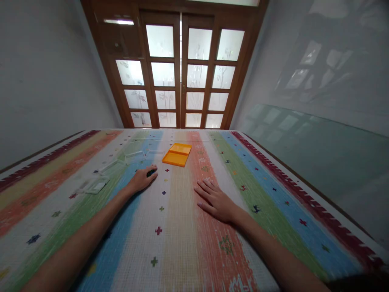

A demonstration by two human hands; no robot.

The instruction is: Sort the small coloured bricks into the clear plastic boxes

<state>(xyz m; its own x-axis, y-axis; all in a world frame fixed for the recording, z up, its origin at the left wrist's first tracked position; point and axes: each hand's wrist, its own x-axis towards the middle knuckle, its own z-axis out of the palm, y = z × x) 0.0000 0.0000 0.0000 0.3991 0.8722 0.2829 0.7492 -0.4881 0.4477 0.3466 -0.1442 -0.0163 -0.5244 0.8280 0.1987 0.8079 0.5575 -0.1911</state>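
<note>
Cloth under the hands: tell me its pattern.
The cloth has multicoloured stripes with small crosses and other motifs, best seen in the head view.

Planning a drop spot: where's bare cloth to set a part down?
Bare: between left hand and right hand, on the near side of the orange case; also from the right forearm out to the dark-red right border. Crowded: left of the orange case, where see-through pieces lie beyond and left of the left hand.

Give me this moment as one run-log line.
left hand: curled around small dark item | right hand: open, palm-down on striped cloth | orange tray: beyond both hands | clear plastic pieces: left of tray
</note>
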